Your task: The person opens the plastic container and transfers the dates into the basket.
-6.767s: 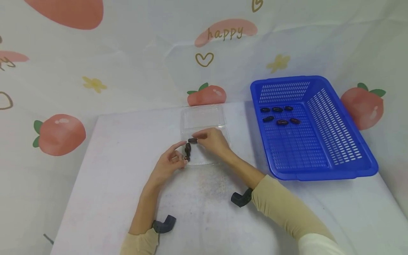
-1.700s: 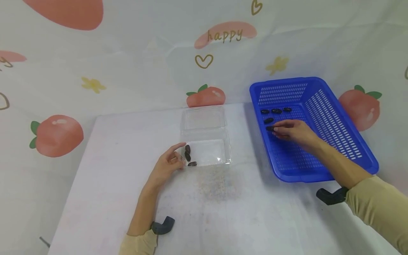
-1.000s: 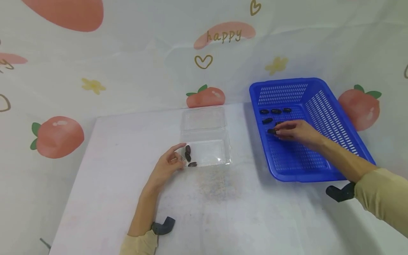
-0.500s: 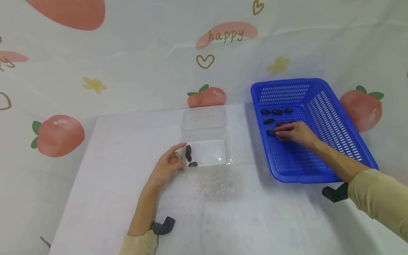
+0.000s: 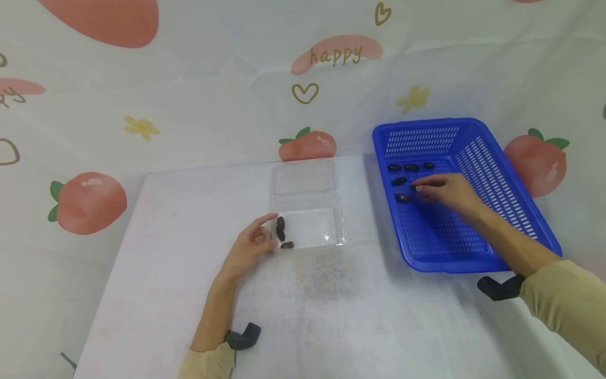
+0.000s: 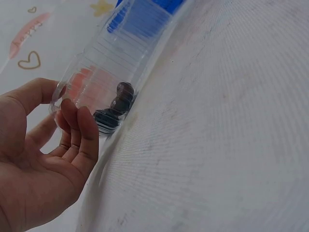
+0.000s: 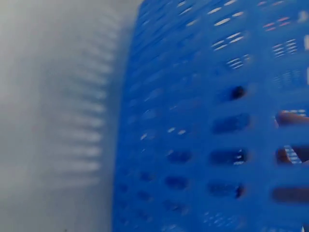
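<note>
My left hand (image 5: pixel 251 243) holds the left side of a clear plastic clamshell box (image 6: pixel 104 60) that lies open on the table. Inside its lower half are three dark brown dates (image 5: pixel 287 245), gathered along the left side. In the blue basket (image 5: pixel 437 260), my right hand (image 5: pixel 447 192) hovers over the middle row, fingertips overlapping a date of which only a dark end shows. A date in the front row (image 5: pixel 402 198) lies just left of the fingers, free of them. Through the basket slots, the right wrist view shows blurred fingers (image 7: pixel 292 118).
Farther back in the basket lie a row of three dates (image 5: pixel 412 167) and another single date (image 5: pixel 399 180). The basket's raised walls stand around the right hand. A printed cloth (image 5: pixel 227 105) hangs behind the white table (image 5: pixel 189 210).
My right hand has gone from the box to the basket, set a date down in the front row, let it go and shifted up and right. My left hand stays at the box.
</note>
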`<state>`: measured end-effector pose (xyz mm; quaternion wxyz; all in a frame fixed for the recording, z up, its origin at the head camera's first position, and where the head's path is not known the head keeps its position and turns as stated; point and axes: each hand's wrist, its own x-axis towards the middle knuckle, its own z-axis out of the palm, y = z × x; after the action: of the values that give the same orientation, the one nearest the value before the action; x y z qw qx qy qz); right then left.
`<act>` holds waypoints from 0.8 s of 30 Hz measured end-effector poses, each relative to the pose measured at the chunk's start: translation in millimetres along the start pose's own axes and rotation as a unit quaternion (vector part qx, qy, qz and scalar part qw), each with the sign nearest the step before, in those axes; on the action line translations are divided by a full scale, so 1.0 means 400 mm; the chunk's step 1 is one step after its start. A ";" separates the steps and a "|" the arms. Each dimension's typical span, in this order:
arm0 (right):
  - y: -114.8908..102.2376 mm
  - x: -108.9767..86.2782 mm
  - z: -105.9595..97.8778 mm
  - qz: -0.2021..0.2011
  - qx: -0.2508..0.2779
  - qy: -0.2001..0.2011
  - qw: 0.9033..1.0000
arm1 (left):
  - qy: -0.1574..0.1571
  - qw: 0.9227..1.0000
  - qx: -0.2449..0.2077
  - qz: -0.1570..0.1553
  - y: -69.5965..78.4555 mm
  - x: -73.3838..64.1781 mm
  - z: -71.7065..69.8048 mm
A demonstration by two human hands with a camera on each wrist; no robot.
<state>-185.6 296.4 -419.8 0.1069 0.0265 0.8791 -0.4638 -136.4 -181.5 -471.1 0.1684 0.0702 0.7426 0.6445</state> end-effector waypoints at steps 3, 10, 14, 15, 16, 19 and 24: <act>-0.019 -0.009 -0.008 -0.008 0.003 0.018 1.000 | 0.000 1.000 0.008 0.000 0.000 -0.001 -0.001; -0.077 -0.042 -0.004 -0.050 0.053 0.041 0.997 | -0.007 1.000 0.002 0.002 0.000 -0.002 -0.002; -0.118 -0.059 0.020 -0.079 0.089 0.046 0.992 | -0.003 1.000 -0.006 -0.002 0.003 -0.004 -0.001; -0.127 -0.063 0.027 -0.084 0.097 0.046 0.991 | -0.002 1.000 -0.007 -0.003 0.004 -0.004 0.000; -0.136 -0.067 0.034 -0.088 0.100 0.045 0.990 | -0.002 1.000 -0.008 -0.004 0.005 -0.005 0.000; -0.165 -0.077 0.058 -0.094 0.106 0.042 0.989 | -0.003 1.000 -0.014 -0.005 0.004 -0.004 0.001; -0.209 -0.081 0.112 -0.096 0.132 0.039 0.986 | -0.005 1.000 -0.012 -0.002 0.003 -0.003 0.003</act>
<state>-158.8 213.9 -369.7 0.0232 -0.0263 0.8122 -0.5823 -134.9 -180.7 -470.0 0.1742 0.0695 0.7342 0.6526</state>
